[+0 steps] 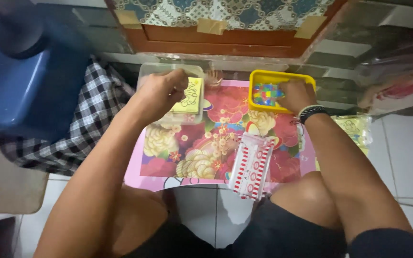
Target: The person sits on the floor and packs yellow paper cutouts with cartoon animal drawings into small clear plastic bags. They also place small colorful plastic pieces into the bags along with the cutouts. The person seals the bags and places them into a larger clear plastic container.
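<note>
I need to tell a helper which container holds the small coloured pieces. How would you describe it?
Find the small pink flowered table over the person's lap. At its far right corner sits a yellow tray, under the right hand. Unlike the clear box on the left, it is bright yellow and holds colourful bits.

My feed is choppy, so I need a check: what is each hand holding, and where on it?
The left hand grips a yellow card by its left edge, over the clear box. The right hand reaches into the yellow tray; whether it holds anything cannot be told.
</note>
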